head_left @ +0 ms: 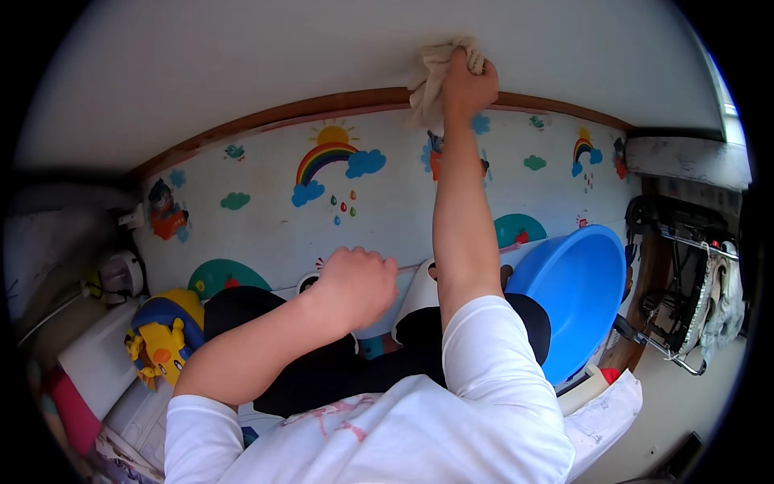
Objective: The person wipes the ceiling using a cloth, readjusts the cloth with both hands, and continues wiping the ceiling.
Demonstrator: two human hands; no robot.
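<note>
Stretched far up and forward, my right hand [472, 87] is closed around a crumpled beige cloth [431, 74]. The cloth lies against the plain white wall [274, 60], just above and partly over a brown wooden strip [347, 102]; its lower end hangs loose and looks blurred. My left hand [356, 286] is curled into a fist over my lap, in front of the wall covering [258, 194] printed with rainbows and clouds. Nothing shows in that fist, and its palm is turned out of sight.
A large blue basin [576, 298] stands tilted beside my right knee. To the left sits a yellow and blue duck-shaped toy [168, 339]. A folded metal-framed cart [685, 274] is at the far right. My dark-clad knees [322, 379] are bent beneath my arms.
</note>
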